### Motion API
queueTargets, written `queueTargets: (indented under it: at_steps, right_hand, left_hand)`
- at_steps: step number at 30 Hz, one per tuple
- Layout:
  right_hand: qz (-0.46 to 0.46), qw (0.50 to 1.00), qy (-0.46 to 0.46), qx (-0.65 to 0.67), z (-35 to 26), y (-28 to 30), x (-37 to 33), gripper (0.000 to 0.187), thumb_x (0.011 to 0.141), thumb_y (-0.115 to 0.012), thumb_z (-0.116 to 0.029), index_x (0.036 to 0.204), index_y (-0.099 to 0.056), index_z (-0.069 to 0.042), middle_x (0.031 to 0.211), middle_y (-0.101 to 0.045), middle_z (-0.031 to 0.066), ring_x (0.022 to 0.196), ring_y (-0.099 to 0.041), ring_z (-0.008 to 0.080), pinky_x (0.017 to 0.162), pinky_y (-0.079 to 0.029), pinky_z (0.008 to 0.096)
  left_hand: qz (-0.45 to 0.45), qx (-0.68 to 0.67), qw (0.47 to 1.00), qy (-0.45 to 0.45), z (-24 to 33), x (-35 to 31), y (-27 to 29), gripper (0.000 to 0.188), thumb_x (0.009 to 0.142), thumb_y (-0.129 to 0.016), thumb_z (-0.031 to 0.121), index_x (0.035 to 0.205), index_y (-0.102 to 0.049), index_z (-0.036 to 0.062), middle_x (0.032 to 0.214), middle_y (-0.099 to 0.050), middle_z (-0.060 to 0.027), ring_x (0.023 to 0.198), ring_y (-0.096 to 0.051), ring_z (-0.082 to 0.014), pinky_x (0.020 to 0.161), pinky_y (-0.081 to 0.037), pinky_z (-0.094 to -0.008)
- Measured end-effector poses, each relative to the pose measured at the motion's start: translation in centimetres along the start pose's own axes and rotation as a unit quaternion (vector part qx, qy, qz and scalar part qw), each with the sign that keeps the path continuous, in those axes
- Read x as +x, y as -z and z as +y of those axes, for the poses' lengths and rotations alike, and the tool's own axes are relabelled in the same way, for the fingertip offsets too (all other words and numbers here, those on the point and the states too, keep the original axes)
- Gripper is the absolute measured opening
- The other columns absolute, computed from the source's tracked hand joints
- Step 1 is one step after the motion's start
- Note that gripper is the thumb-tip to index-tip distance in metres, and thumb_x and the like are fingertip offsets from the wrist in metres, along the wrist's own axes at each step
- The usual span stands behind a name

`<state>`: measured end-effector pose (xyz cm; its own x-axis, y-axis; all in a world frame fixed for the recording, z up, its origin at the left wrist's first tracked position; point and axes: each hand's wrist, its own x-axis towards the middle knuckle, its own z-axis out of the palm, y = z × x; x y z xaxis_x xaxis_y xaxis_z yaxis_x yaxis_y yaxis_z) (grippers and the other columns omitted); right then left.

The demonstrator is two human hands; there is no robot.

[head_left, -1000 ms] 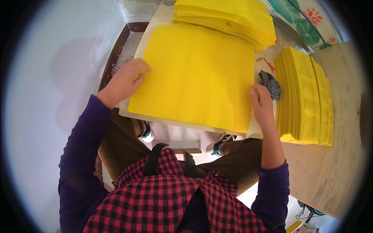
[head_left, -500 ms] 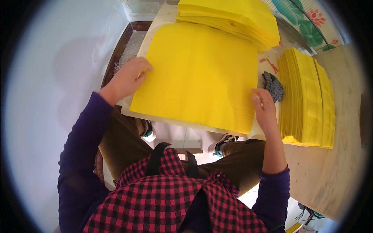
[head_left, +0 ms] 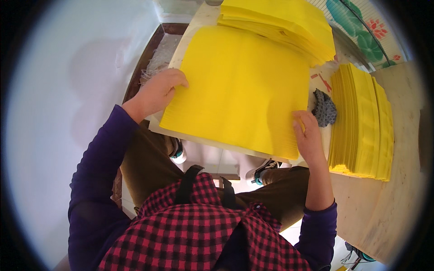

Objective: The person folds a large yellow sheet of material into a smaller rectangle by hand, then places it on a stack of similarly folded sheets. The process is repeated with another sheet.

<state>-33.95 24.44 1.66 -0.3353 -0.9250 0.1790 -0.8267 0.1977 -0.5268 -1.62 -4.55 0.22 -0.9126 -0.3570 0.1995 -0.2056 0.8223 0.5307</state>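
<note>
A stack of yellow cloth-like sheets (head_left: 239,90) lies flat in front of me, its near edges slightly stepped. At its left edge is my left hand (head_left: 163,90), fingers curled over the border and thumb lower down. My right hand (head_left: 308,133) is at the right edge near the front corner, with index finger and thumb bent onto the margin. Both hands look closed on the stack's sides, though the undersides of the fingers are hidden. A crumpled dark grey patterned cloth (head_left: 324,107) lies just beyond my right hand.
Behind the stack lies another pile of yellow sheets (head_left: 280,27). Folded yellow pieces (head_left: 361,122) stand packed at the right on a wooden board (head_left: 384,198). Red scraps (head_left: 324,82) lie between them. A white wall (head_left: 90,58) rises at the left, beside clear plastic wrapping (head_left: 163,53).
The whole view has shifted, so everything sits slightly further right and lower. My right fingers have come a little inward over the stack's right edge. My left hand keeps its place there.
</note>
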Motion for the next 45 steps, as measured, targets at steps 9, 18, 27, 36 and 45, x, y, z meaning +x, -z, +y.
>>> queueTargets:
  at_steps: [9,18,27,36,45]
  right_hand:
    - [0.039,0.998,-0.04,-0.003,1.0,0.0,2.1,0.027,0.086,-0.06,-0.007,0.113,-0.058,-0.002,0.118,-0.058,0.0172,0.115,-0.051,0.0352,0.099,-0.04,0.0401]
    - [0.087,0.993,-0.048,0.061,1.7,1.3,-3.3,0.033,0.078,-0.066,0.006,0.109,-0.062,-0.004,0.116,-0.06,0.0076,0.105,-0.056,0.0187,0.088,-0.044,0.029]
    - [0.081,0.992,-0.034,0.086,2.5,0.1,-3.4,0.027,0.075,-0.066,0.008,0.099,-0.063,-0.002,0.106,-0.06,0.0089,0.104,-0.057,0.0225,0.091,-0.044,0.0308]
    - [0.077,0.994,-0.041,0.07,2.1,-0.1,-2.9,0.021,0.075,-0.064,0.01,0.092,-0.061,-0.002,0.098,-0.06,0.0096,0.096,-0.058,0.0226,0.086,-0.045,0.0302]
    - [0.096,0.995,-0.014,0.024,1.6,-0.3,-2.7,0.015,0.077,-0.064,0.009,0.086,-0.059,0.0,0.094,-0.059,0.0112,0.093,-0.058,0.0265,0.085,-0.045,0.0319]
  left_hand:
    - [0.038,-0.032,0.998,0.035,-0.1,0.0,0.6,0.033,0.075,-0.047,-0.009,0.103,-0.06,0.0021,0.112,-0.061,-0.0122,0.112,-0.054,-0.0299,0.1,-0.04,-0.0369]
    - [0.083,-0.059,0.993,0.053,1.3,-2.9,-0.3,0.034,0.073,-0.065,-0.002,0.106,-0.063,0.0041,0.115,-0.06,-0.0125,0.113,-0.053,-0.0303,0.1,-0.041,-0.038]
    - [0.109,-0.038,0.993,0.036,1.0,-3.1,-0.9,0.034,0.071,-0.069,-0.002,0.104,-0.065,0.0046,0.117,-0.06,-0.0117,0.113,-0.054,-0.0298,0.098,-0.042,-0.0372]
    - [0.133,-0.056,0.989,0.026,0.4,-3.2,-1.1,0.023,0.072,-0.07,-0.002,0.094,-0.067,0.0036,0.106,-0.065,-0.0115,0.102,-0.059,-0.0289,0.09,-0.047,-0.0363]
    - [0.137,-0.036,0.99,-0.007,-0.2,-3.3,-1.1,0.016,0.073,-0.07,-0.001,0.088,-0.066,0.0027,0.102,-0.065,-0.0106,0.098,-0.06,-0.0293,0.088,-0.047,-0.0372]
